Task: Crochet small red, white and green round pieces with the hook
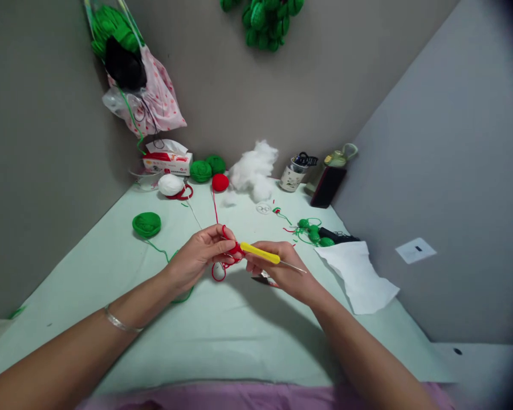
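My left hand (205,250) pinches a small red crochet piece (236,250) between thumb and fingers, over the middle of the table. A loop of red yarn (218,272) dangles below it, and a strand runs back to the red yarn ball (220,182). In my right hand (282,265) is a yellow-handled crochet hook (260,252), its metal shaft pointing right across the back of the hand. My right fingertips meet the red piece, though their exact grip on it is partly hidden. Beneath my right hand lies a dark, pointed blade (263,280), mostly covered.
Green yarn balls (200,171), a tissue box (167,162), white yarn (171,184), red-handled scissors (183,193) and white stuffing (254,168) stand at the back. To the right are a pen cup (293,175), a phone (328,187), green crochet pieces (314,233) and white paper (361,279).
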Demonstrator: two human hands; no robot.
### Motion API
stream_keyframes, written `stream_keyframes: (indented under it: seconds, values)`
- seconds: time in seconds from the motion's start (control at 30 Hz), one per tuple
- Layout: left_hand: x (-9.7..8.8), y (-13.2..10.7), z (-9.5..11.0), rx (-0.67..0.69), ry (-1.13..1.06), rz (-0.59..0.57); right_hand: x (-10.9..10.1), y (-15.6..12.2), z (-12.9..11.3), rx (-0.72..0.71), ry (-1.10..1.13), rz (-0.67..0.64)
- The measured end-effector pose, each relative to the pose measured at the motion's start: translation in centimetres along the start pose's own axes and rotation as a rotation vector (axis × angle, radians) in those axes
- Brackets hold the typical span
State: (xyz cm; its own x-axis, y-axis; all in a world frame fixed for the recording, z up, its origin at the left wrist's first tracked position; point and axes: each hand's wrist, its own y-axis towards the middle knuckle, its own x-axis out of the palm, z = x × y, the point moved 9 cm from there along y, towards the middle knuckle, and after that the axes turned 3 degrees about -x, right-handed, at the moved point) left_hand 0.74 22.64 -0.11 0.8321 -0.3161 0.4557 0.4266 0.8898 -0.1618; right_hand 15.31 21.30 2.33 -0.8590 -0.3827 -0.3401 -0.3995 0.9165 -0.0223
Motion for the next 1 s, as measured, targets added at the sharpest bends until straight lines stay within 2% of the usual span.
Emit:
stream_keyframes:
  seconds: [0.1, 0.23, 0.37, 0.57, 0.7, 0.83, 1.0]
  values:
    - [0.0, 0.9, -0.7, -0.045, -0.011, -0.039, -0.1, 1.4, 1.4, 0.025, 0.248, 0.033]
    - [0.9, 1.6, -1.6, -0.081, -0.024, -0.083, 0.1, 2.5, 3.9, 0.138, 0.716, 0.121]
    - [1.4, 1.9, -2.6, -0.112, -0.028, -0.07, 0.8, 2.7, 5.1, 0.177, 0.902, 0.106]
    - [-0.3, 2.2, -4.8, -0.147, 0.054, 0.079, 2.2, 2.5, 5.5, 0.168, 0.887, 0.024]
    - [-1.1, 2.4, -4.9, -0.105, 0.25, 0.151, 2.5, 2.5, 5.0, 0.146, 0.738, -0.003]
    - [-0.9, 2.9, -4.3, -0.054, 0.346, 0.166, 2.2, 2.5, 4.7, 0.121, 0.623, 0.008]
    - [-1.5, 3.5, -4.7, -0.057, 0.441, 0.17, 1.8, 2.4, 6.2, 0.187, 0.581, 0.033]
